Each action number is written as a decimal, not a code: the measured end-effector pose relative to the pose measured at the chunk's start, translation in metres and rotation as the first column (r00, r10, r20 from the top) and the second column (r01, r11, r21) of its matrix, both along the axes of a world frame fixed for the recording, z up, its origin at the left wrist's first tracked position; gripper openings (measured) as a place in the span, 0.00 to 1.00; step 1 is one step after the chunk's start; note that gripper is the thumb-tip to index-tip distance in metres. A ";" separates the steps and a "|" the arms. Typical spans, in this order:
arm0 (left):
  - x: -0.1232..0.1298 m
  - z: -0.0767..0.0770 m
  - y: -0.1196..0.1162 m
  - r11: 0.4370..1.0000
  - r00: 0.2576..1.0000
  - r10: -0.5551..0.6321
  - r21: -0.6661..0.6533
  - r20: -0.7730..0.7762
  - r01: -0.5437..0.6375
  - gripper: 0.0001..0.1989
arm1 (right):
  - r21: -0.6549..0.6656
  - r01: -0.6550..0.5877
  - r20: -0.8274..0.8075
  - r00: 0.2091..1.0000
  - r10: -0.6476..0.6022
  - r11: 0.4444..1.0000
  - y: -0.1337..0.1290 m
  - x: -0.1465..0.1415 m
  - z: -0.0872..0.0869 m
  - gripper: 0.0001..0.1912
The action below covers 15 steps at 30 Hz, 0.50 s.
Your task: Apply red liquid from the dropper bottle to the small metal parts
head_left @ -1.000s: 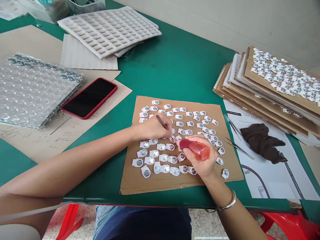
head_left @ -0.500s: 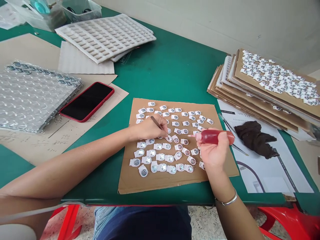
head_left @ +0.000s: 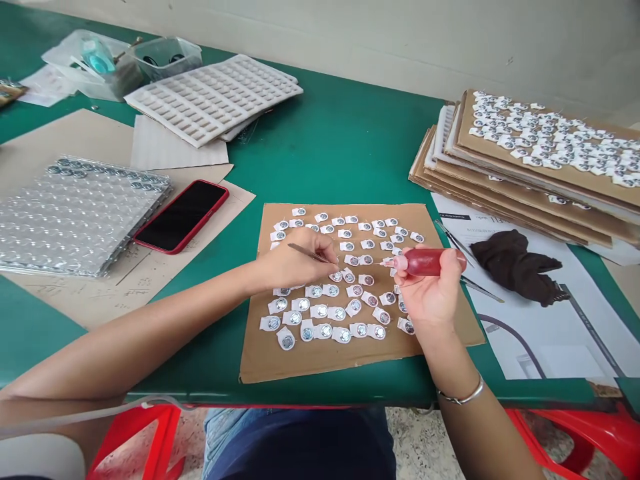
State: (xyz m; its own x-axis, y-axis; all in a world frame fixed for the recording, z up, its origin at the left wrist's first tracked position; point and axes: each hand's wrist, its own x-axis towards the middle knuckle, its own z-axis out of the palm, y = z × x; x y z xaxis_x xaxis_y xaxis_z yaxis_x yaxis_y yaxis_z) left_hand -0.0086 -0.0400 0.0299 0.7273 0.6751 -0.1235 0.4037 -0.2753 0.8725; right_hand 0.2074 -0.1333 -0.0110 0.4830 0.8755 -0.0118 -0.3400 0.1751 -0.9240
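My left hand point(head_left: 305, 259) is closed round slim metal tweezers point(head_left: 306, 252), their back end sticking up past the knuckles. Its fingertips are down by a small white tab with a round silvery disc point(head_left: 337, 276); the tweezer tips are too small to make out. Held in my right hand point(head_left: 430, 293) is a squeeze bottle of red liquid point(head_left: 425, 262). It lies nearly level, its thin nozzle pointing left, apart from the left fingers. Below both hands, rows of similar disc tabs cover a brown cardboard sheet point(head_left: 310, 363).
To the right lie a cardboard stack point(head_left: 500, 167) topped with tabs, a dark cloth point(head_left: 515, 267) and metal tweezers point(head_left: 483, 289) on printed paper. Leftward are a phone point(head_left: 183, 217), clear blister trays point(head_left: 80, 220), a white foam tray point(head_left: 215, 97) and plastic tubs point(head_left: 167, 57).
The view has shifted slightly. The bottle's nozzle is a little nearer my left hand, and the tweezers in that hand lie flatter. Both grips stay the same.
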 end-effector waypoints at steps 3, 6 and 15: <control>-0.006 0.002 -0.015 0.982 0.999 -0.052 0.184 -0.003 0.051 0.04 | -0.024 0.001 -0.016 1.000 -0.002 1.000 0.000 0.001 0.007 0.19; -0.016 -0.002 -0.029 0.943 0.998 -0.064 0.327 -0.005 0.062 0.06 | -0.068 -0.092 -0.012 0.996 0.092 0.993 0.001 0.000 0.022 0.20; -0.027 -0.020 -0.050 0.957 0.997 -0.057 0.288 0.057 0.038 0.06 | -0.019 -0.156 0.221 0.963 0.156 0.988 0.014 -0.024 0.059 0.16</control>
